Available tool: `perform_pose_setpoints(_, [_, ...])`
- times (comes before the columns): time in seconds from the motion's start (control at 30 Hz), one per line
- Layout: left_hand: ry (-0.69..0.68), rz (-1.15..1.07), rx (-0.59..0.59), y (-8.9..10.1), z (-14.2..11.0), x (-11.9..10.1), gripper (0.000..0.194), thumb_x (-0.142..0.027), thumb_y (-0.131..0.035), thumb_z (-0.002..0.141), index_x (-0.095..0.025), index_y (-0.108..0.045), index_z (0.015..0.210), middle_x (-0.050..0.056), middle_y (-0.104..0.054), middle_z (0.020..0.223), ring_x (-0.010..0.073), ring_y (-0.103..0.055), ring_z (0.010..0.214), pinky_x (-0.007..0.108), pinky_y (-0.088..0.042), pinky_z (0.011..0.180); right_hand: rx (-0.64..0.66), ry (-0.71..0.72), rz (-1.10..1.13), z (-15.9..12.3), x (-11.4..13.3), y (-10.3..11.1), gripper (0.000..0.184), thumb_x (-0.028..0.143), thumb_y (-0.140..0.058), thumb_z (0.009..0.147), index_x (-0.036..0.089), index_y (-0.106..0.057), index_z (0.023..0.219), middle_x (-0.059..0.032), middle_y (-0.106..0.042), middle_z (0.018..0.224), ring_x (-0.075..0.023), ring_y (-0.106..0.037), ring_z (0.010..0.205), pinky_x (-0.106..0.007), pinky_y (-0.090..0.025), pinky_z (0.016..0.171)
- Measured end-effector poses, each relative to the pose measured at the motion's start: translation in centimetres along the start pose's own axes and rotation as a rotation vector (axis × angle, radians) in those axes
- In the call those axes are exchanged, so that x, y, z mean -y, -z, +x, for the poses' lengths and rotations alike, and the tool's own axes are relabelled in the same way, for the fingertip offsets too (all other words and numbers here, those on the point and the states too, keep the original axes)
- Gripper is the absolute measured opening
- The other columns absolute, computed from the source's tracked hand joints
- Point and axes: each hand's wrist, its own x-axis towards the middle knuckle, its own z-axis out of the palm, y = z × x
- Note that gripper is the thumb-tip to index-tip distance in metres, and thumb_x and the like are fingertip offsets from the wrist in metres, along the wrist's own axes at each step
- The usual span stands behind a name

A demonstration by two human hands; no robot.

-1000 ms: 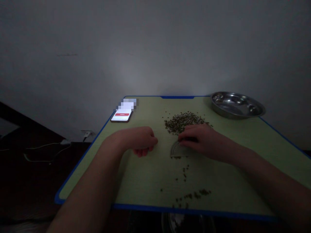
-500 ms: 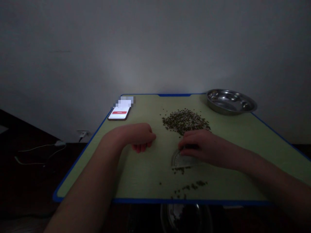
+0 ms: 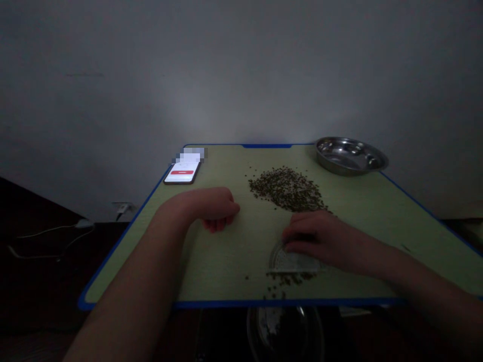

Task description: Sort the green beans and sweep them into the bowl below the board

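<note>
I see the left grip [image 3: 218, 207] curled in a fist. Right of it, a clear protractor [image 3: 279, 261] sits under the right grip [image 3: 319, 236], pinched near its round edge. It looks light, stiff, maybe slippery, best held there.

A dim room, most likely in a home.
A plain grey wall [image 3: 241, 75] with a faint mark [image 3: 85, 75] rises behind a small blue-edged table [image 3: 215, 261]; a lit phone [image 3: 183, 172] and a shiny metal basin [image 3: 339, 167], both everyday household things, sit near its far corners. Low down, a plug [image 3: 122, 210] fills a socket [image 3: 116, 203], and pale cords [image 3: 37, 257] show against the dark floor [image 3: 37, 291].
</note>
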Motion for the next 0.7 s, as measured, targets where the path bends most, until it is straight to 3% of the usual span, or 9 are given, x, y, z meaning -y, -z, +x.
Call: perform_pose_setpoints(0.7, [-0.023, -0.015, -0.002, -0.1, 0.4, 0.6, 0.021, -0.03, -0.043, 0.072, -0.017, -0.054, 0.06, 0.006, -0.062, 0.059, 0.015, -0.056, 0.048, 0.026, -0.047, 0.046, 0.011, -0.086, 0.05, -1.7, 1.2, -0.7, 0.01, 0.022, -0.062, 0.087, 0.02, -0.071, 0.085, 0.0006, -0.069, 0.078, -0.0121, -0.061, 0.074, -0.023, -0.043, 0.068])
